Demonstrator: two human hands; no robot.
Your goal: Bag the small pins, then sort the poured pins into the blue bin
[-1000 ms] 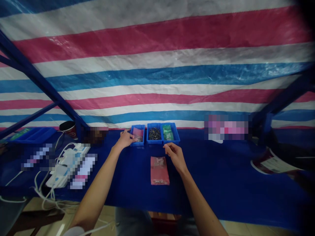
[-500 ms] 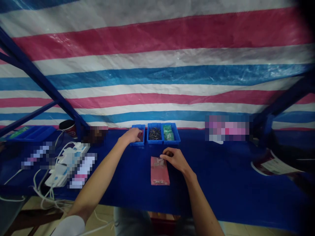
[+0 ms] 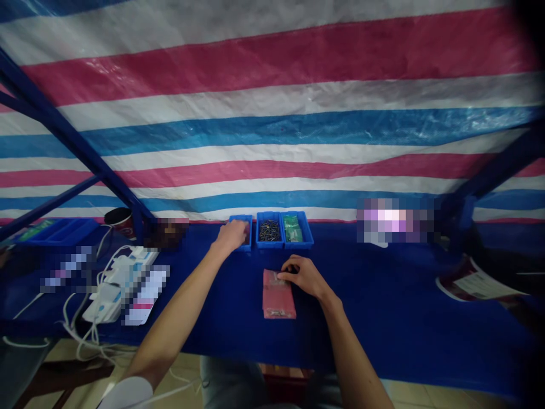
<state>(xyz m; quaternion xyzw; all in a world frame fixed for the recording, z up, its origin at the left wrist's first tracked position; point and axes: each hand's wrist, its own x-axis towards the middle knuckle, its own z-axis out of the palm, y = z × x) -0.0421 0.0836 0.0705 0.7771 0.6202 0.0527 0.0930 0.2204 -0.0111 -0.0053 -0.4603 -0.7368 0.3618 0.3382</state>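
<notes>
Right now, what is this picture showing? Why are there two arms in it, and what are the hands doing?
These are a person's own two arms, seen by a camera worn on their head, looking forward and down. There is no machine. The left hand reaches into a small blue bin; I cannot tell if it holds anything. The right hand rests on a pink plastic bag. Beside the small bin stand a bin of dark metal pieces and a bin of green packets, all on a blue-covered table.

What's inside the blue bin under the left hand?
The left hand reaches over the small blue bin and covers its inside, so the contents cannot be seen; only the rim shows.
</notes>
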